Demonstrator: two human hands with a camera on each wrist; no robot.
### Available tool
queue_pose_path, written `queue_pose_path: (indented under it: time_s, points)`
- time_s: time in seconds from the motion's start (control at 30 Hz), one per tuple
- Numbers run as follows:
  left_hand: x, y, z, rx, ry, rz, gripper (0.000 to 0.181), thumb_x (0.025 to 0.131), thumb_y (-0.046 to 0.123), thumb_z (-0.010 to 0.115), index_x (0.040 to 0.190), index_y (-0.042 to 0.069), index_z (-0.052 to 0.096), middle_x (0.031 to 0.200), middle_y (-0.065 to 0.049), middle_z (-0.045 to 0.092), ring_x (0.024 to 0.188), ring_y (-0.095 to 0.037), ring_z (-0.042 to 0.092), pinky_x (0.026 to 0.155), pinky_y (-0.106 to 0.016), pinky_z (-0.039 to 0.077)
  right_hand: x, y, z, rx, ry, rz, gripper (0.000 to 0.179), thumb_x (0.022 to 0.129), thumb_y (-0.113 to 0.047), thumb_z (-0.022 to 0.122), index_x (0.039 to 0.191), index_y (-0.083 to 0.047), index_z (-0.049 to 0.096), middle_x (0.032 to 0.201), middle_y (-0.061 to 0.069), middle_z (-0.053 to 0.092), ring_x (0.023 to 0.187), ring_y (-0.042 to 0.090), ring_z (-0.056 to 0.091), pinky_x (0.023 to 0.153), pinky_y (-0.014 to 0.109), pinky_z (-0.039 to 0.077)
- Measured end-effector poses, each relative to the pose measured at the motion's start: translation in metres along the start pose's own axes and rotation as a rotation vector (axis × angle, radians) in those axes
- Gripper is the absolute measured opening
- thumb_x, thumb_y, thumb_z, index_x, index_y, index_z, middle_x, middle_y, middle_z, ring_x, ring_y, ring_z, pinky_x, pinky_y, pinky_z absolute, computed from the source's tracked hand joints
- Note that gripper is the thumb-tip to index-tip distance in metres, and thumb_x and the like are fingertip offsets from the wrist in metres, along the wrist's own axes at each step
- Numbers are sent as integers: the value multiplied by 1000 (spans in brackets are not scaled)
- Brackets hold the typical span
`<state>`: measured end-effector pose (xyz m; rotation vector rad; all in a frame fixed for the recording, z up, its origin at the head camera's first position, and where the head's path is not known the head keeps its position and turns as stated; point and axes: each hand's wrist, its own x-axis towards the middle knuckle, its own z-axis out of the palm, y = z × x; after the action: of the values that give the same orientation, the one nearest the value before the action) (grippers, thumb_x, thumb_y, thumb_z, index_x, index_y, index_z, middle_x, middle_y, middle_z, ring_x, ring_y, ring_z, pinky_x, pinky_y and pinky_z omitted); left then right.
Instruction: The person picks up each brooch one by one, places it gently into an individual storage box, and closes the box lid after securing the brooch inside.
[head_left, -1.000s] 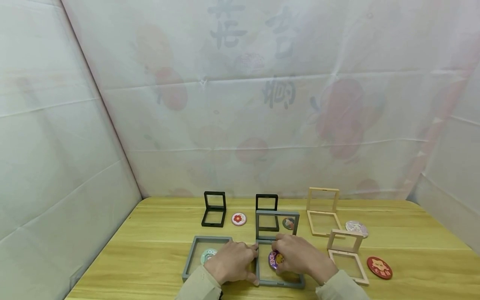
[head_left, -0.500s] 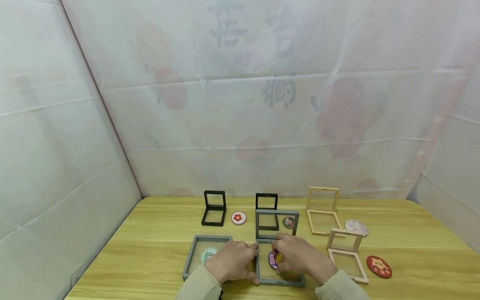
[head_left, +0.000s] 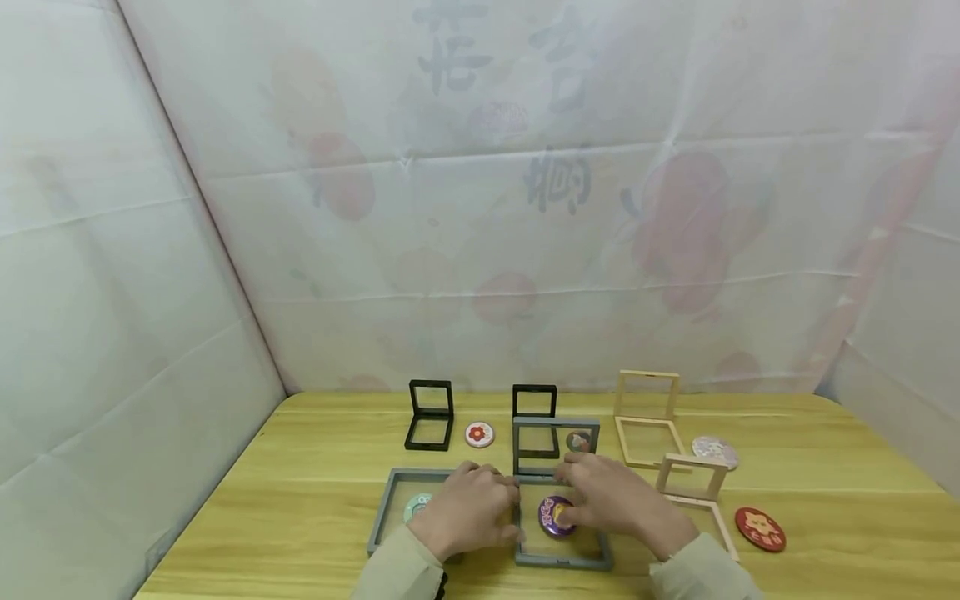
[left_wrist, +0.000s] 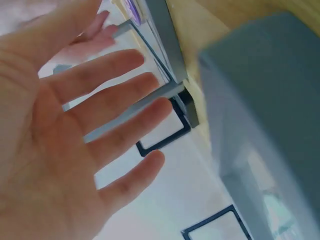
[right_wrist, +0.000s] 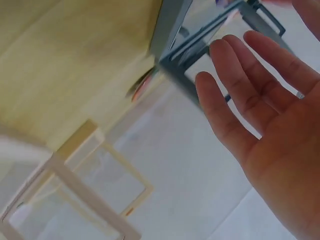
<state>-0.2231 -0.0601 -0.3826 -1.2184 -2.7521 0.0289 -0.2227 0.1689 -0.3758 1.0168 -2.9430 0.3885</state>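
Note:
A purple round badge [head_left: 553,517] lies on the clear film of a grey display frame [head_left: 564,562], whose lid [head_left: 557,423] stands up at the back. My right hand [head_left: 618,500] hovers over this badge, its fingers extended and apart from it; in the right wrist view, nothing is in the hand [right_wrist: 280,110]. At the frame's left edge is my left hand [head_left: 472,512], with fingers spread and nothing held in the left wrist view. Left of it lies another grey frame [head_left: 382,512] with a mint-green badge [head_left: 417,505] inside, partly hidden by the hand.
Two black frames [head_left: 431,413] [head_left: 535,388] stand unfolded at the back, with a red-flower badge [head_left: 480,434] between them. A dark badge [head_left: 579,441] shows through the grey lid. To the right are two unfolded wood-coloured frames [head_left: 648,374] [head_left: 696,460], a pale badge [head_left: 715,452] and a red badge [head_left: 761,529].
My right hand has let go of the purple badge and lifted slightly right. My left hand has loosened from the frame's left edge, its fingers more spread.

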Motion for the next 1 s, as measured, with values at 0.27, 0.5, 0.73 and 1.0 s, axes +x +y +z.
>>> queue_pose_path:
  time_s: [0.27,0.5,0.73,1.0]
  points:
    - [0,-10,-1,-46,86,-17,23,88,43,79,95,21,78,90,11,74,74,-4,65,78,-36,56,-4,11,-7,-64,25,0,35,81,-29,86,102,-4,72,105,12,68,85,24,66,70,41,58]
    - [-1,-9,-6,-238,95,-124,29,93,39,74,100,12,80,87,4,75,62,-1,57,66,-26,54,-7,20,-8,49,50,-59,25,89,-29,79,96,-7,71,89,-2,63,71,5,51,61,28,49]
    - [0,-9,-9,-298,122,-203,30,95,38,72,101,10,79,95,-1,77,68,-6,64,62,-28,54,-8,25,-10,128,77,-73,23,92,-27,75,97,-6,72,85,-4,64,71,3,54,60,27,49]
    - [-1,-9,-8,-351,137,-238,33,95,38,71,104,7,78,96,-3,77,65,-7,63,58,-25,52,-9,31,-11,191,72,1,15,93,-23,75,88,-9,72,80,-10,63,69,3,55,60,27,49]
